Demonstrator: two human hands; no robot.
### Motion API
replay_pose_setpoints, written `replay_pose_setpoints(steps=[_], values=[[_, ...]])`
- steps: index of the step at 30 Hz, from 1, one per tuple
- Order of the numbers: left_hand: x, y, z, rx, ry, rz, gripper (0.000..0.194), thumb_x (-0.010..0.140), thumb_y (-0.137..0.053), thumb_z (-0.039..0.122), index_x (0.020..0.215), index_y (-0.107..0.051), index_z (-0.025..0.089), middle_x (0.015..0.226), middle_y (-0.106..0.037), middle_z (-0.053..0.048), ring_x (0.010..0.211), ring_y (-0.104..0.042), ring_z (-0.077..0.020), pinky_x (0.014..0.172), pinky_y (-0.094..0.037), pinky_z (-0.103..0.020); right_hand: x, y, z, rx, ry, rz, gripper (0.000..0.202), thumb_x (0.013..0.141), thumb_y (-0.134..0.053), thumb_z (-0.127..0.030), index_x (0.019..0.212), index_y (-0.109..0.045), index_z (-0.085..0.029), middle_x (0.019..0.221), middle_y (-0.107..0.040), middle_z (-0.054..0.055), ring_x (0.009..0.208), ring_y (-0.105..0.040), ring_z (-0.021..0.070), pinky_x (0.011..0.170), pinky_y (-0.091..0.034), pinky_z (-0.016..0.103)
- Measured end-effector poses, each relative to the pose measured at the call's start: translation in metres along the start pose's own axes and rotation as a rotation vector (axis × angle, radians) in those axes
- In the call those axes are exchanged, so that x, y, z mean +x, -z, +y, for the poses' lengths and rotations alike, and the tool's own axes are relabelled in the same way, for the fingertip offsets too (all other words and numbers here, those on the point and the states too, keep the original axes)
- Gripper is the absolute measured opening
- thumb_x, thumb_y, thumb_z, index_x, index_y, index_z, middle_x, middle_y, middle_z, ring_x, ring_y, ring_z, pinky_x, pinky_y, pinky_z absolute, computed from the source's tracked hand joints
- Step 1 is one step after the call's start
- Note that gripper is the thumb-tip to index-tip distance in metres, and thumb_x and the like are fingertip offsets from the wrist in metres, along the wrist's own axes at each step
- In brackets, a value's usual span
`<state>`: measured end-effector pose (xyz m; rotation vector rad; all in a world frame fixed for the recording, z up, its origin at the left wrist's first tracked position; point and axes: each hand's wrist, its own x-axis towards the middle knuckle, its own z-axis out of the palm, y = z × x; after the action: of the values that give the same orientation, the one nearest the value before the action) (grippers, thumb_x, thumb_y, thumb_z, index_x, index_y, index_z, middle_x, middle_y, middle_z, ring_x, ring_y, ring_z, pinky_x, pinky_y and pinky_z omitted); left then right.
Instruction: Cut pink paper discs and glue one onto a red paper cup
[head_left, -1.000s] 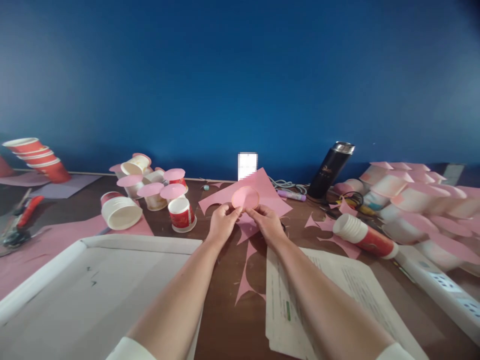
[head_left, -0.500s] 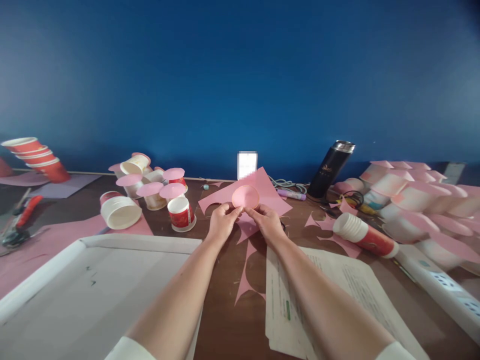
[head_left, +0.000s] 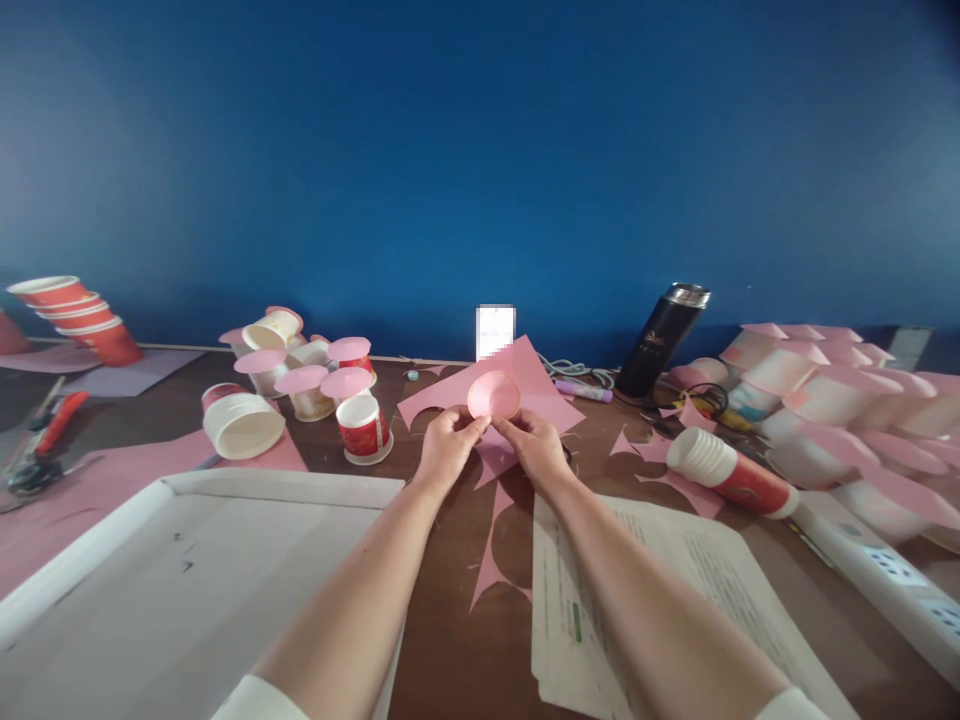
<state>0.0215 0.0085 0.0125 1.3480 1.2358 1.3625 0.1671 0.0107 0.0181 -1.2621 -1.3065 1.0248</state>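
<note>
Pink paper makes the small round piece (head_left: 493, 394), held up in front of the person, over a bigger pink sheet (head_left: 549, 392) on the brown table (head_left: 442, 620). The left hand (head_left: 450, 448) and the right hand (head_left: 535, 450) pinch its near edge, thumbs close together. It has a pale rim, and I can't tell if anything is under it. It looks very light and thin, so it may bend or crease if squeezed hard. The edge looks like the best place to hold, with soft fingertips.
</note>
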Motion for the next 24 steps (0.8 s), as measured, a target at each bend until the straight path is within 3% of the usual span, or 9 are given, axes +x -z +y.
replay_pose_setpoints(steps=[7, 16, 24], values=[[0.0016, -0.0004, 0.0035, -0.034, 0.027, 0.000, 0.029, 0.068, -0.070, 0.040, 0.082, -0.064, 0.015, 0.069, -0.066, -0.003, 0.068, -0.062, -0.0176, 0.066, -0.046, -0.028, -0.0007, -0.0011, 0.0002, 0.021, 0.010, -0.007, 0.042, 0.065, -0.070, -0.055, 0.081, -0.070, -0.017, 0.069, -0.063, 0.000, 0.062, -0.052, 0.0130, 0.059, -0.038, 0.025], [0.0012, -0.0062, 0.0026, -0.185, 0.004, -0.076, 0.031, 0.065, -0.074, 0.033, 0.087, -0.060, 0.015, 0.080, -0.069, -0.005, 0.071, -0.062, -0.0164, 0.068, -0.046, -0.028, 0.0021, 0.0002, 0.0015, 0.213, -0.053, 0.009, 0.048, 0.065, -0.069, -0.060, 0.083, -0.068, -0.016, 0.051, -0.042, -0.006, 0.045, -0.033, 0.0076, 0.046, -0.025, 0.024], [-0.0032, -0.0079, 0.0084, -0.161, 0.029, -0.119, 0.031, 0.064, -0.075, 0.032, 0.086, -0.061, 0.016, 0.080, -0.069, -0.005, 0.068, -0.062, -0.0158, 0.068, -0.047, -0.028, 0.0052, -0.0018, 0.0049, 0.263, -0.053, 0.061, 0.041, 0.064, -0.072, -0.052, 0.080, -0.068, -0.015, 0.051, -0.045, -0.005, 0.045, -0.032, 0.0071, 0.046, -0.025, 0.024]])
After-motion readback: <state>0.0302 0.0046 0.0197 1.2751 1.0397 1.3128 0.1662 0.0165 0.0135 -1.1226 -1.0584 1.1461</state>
